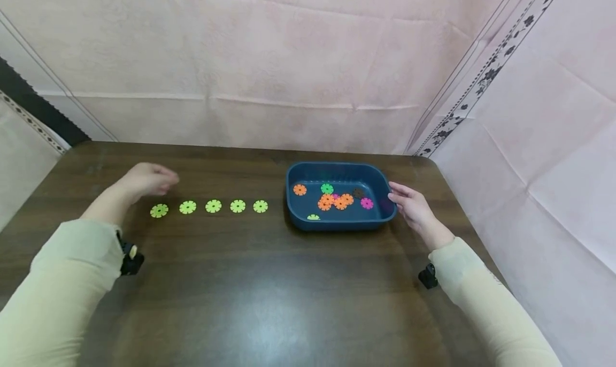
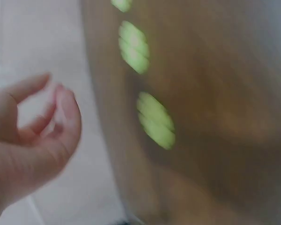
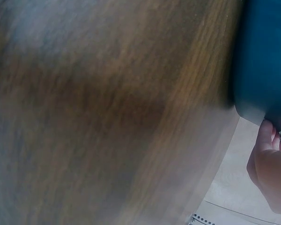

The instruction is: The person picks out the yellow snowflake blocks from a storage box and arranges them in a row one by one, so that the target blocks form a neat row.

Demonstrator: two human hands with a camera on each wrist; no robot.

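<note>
A row of several yellow-green flower-shaped discs [image 1: 213,206] lies on the table, left of a blue plastic basin [image 1: 341,226]. Above the far side of the leftmost disc [image 1: 159,211] hovers my left hand [image 1: 148,180]. Its fingers are loosely curled, and the left wrist view shows a gap between thumb and fingers with nothing held. My right hand [image 1: 413,205] pinches the right edge of the basin; in the right wrist view part of that hand [image 3: 271,171] is cut off by the frame. Inside the basin are orange discs [image 1: 324,201], a green disc [image 1: 327,188] and pink ones [image 1: 367,203].
A dark brown disc [image 1: 358,193] and a yellow-green disc [image 1: 313,217] also lie in the basin. The brown wooden table [image 1: 269,281] meets a pale cloth backdrop [image 1: 269,62] at the back. Another cloth wall [image 1: 544,158] stands on the right.
</note>
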